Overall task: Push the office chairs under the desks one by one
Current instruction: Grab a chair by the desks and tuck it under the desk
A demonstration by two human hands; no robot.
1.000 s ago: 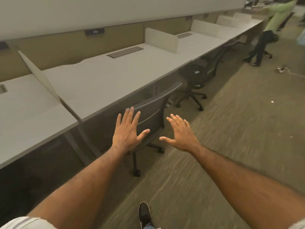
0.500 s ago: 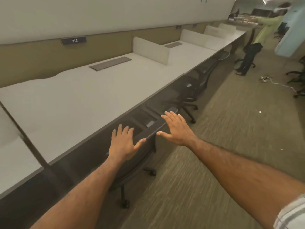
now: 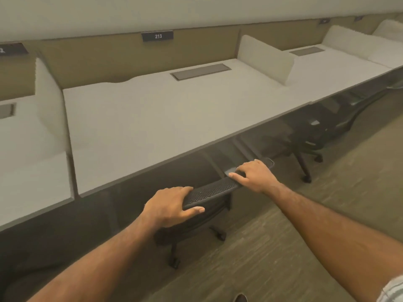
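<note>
at the front edge of the white surface point(image 3: 152, 118), the black office chair point(image 3: 209, 191) stands on the carpet, its backrest top just beside that edge. the left grip point(image 3: 168, 205) is clamped over one end of the backrest top, and the right grip point(image 3: 255, 177) is clamped over the other.

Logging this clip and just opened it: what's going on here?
A person grips the black mesh office chair by the top edge of its backrest with the left hand and the right hand. The chair stands at the white desk below the 213 sign, close to the desktop edge, with casters showing on the carpet. Another chair sits at the next desk to the right.
</note>
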